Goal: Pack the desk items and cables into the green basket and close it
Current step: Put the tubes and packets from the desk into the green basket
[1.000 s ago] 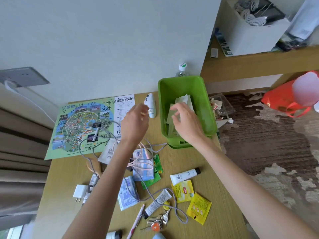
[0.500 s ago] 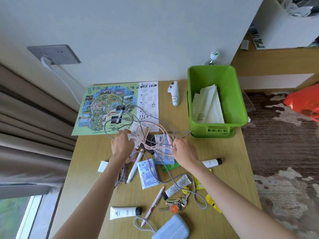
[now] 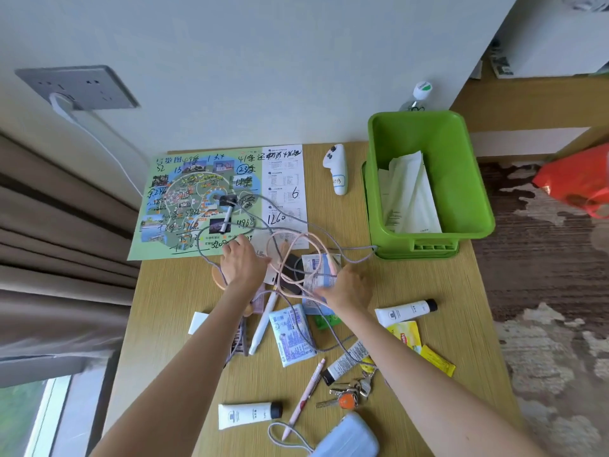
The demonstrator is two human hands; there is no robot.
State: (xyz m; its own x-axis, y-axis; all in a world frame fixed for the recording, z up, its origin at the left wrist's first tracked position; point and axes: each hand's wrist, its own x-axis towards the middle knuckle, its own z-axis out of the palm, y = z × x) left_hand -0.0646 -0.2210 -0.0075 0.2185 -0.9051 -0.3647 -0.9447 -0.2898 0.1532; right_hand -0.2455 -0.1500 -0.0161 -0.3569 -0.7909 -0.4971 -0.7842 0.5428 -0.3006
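While the fingers of the left hand (image 3: 242, 263) and right hand (image 3: 350, 287) lie on the tangled cables (image 3: 293, 258), grip untellable through blur, the green basket (image 3: 371, 179) stands open nearby at the desk's back-right corner, holding folded papers (image 3: 408, 192).

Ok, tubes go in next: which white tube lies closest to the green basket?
The tube right of the right hand; the other two lie much farther away.

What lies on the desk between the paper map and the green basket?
In the head view, a white controller lies there on the desk, touching neither; nearer the person, a grey cable runs to the green basket.
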